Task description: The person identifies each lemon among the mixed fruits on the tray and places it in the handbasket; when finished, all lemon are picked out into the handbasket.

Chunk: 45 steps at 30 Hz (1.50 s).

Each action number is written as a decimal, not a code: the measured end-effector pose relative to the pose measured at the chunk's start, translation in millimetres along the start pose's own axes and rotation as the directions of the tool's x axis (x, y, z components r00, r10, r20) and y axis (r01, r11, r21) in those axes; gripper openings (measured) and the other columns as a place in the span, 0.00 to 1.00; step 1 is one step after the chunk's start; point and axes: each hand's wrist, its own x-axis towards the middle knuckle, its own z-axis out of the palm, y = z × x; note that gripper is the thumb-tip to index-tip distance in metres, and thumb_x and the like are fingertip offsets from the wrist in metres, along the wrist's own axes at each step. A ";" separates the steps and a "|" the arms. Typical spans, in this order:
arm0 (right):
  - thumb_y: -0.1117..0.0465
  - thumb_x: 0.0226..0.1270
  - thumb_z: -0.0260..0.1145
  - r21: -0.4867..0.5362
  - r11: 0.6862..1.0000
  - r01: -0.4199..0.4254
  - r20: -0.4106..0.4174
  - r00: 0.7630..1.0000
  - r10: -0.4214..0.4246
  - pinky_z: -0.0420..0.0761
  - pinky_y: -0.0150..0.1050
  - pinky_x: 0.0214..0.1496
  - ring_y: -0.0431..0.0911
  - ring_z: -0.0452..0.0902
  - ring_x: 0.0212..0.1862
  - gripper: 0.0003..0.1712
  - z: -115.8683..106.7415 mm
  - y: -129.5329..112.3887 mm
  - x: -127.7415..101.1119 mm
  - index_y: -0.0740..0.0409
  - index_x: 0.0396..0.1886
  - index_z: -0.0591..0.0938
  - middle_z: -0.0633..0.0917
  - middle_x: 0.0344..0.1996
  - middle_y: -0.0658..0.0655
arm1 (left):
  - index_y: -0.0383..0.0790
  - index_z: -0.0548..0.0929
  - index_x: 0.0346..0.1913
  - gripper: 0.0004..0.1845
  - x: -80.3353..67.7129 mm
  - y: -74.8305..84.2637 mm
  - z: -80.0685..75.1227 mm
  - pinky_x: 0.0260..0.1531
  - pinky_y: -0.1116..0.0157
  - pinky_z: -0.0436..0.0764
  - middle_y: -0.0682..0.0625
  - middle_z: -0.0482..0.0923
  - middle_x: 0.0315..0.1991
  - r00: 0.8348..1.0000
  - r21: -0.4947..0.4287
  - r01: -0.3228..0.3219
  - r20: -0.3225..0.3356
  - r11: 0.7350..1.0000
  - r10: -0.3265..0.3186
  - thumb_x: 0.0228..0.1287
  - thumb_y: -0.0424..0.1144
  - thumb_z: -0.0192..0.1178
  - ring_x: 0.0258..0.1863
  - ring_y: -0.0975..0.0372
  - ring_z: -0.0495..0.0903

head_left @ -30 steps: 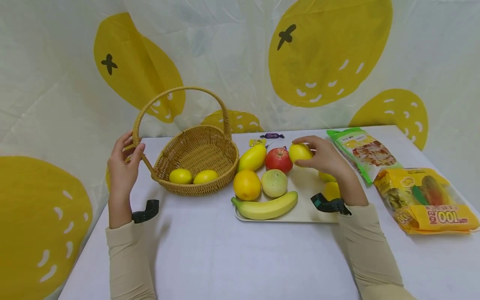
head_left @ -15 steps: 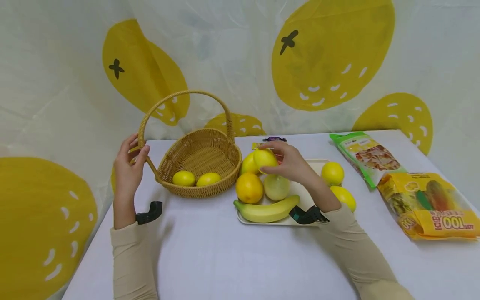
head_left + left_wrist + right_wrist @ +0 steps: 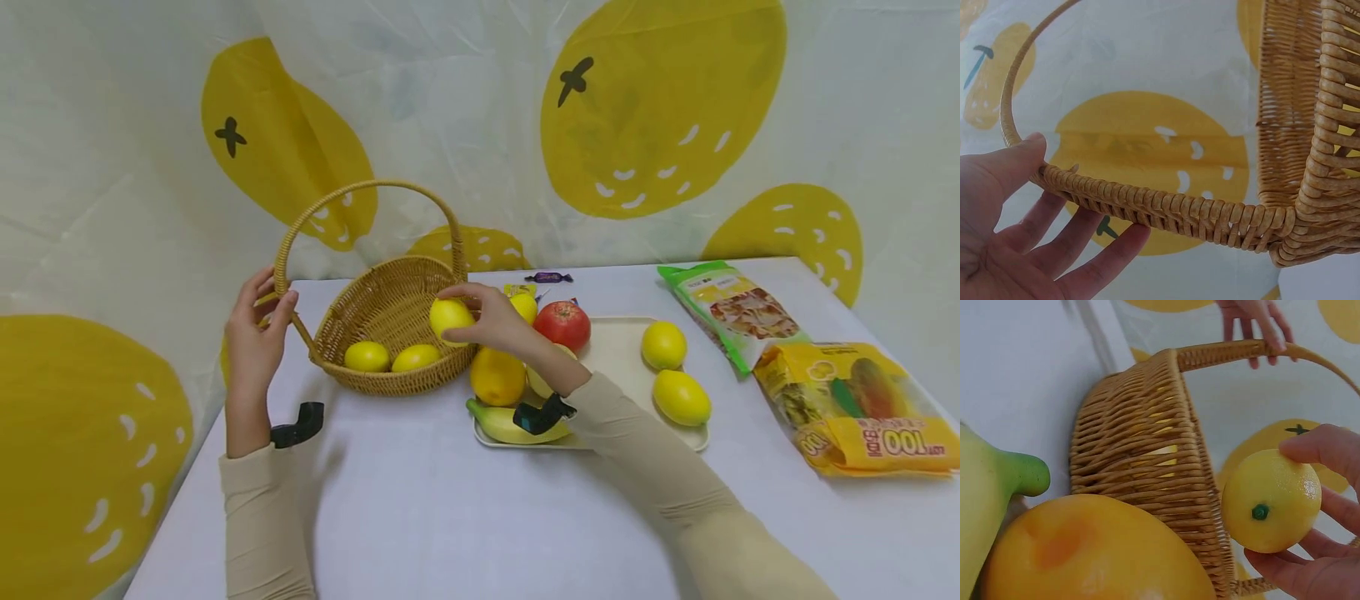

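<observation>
A wicker basket [image 3: 397,383] stands at left-centre with two lemons inside, a round-looking lemon [image 3: 367,357] and another lemon [image 3: 417,358]. My left hand [image 3: 253,358] grips its arched handle [image 3: 1166,203] near the left base; the thumb lies on one side, the fingers against the other. Between thumb and fingers my right hand [image 3: 498,321] pinches a third lemon [image 3: 450,318], which overlaps the basket's right rim from the head. In the right wrist view, the held lemon [image 3: 1272,501] shows its green stem end beside the basket wall.
Right of the basket, a cream tray [image 3: 618,333] bears an orange [image 3: 497,379], a banana [image 3: 498,425], a pomegranate [image 3: 564,325] and two lemons [image 3: 681,397] at its right end. A wrapped candy [image 3: 549,277] lies behind. Two snack bags [image 3: 855,408] lie far right.
My right hand has carried the lemon leftward from above the tray to the basket's right rim, uncovering the pomegranate and the tray's right side. The left hand stays on the handle.
</observation>
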 end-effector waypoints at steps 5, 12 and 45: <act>0.65 0.56 0.75 -0.098 0.994 -0.046 0.059 0.997 0.052 0.81 0.41 0.52 0.53 0.76 0.53 0.31 9.7 1.8 17.4 0.57 0.61 0.78 0.77 0.59 0.57 | 0.50 0.70 0.70 0.26 0.3 -0.3 0.0 0.53 0.63 0.81 0.45 0.76 0.58 1.000 0.006 -0.011 -0.009 1.000 0.011 0.70 0.43 0.58 0.53 0.51 0.79; 0.64 0.57 0.75 -0.202 0.979 -0.039 0.153 0.986 0.071 0.78 0.41 0.56 0.51 0.73 0.56 0.31 17.6 5.6 31.7 0.59 0.61 0.78 0.77 0.60 0.57 | 0.51 0.70 0.70 0.27 0.7 0.7 0.5 0.53 0.62 0.81 0.45 0.76 0.59 1.000 0.002 -0.012 -0.003 1.000 0.012 0.70 0.44 0.58 0.53 0.50 0.78; 0.68 0.64 0.67 -0.184 0.977 0.111 0.268 0.962 -0.059 0.74 0.41 0.65 0.52 0.75 0.60 0.18 13.4 13.7 9.6 0.67 0.54 0.80 0.83 0.53 0.61 | 0.53 0.68 0.71 0.27 0.8 -1.0 1.3 0.57 0.56 0.78 0.45 0.75 0.60 1.000 -0.008 0.020 0.015 1.000 -0.020 0.71 0.45 0.57 0.56 0.51 0.77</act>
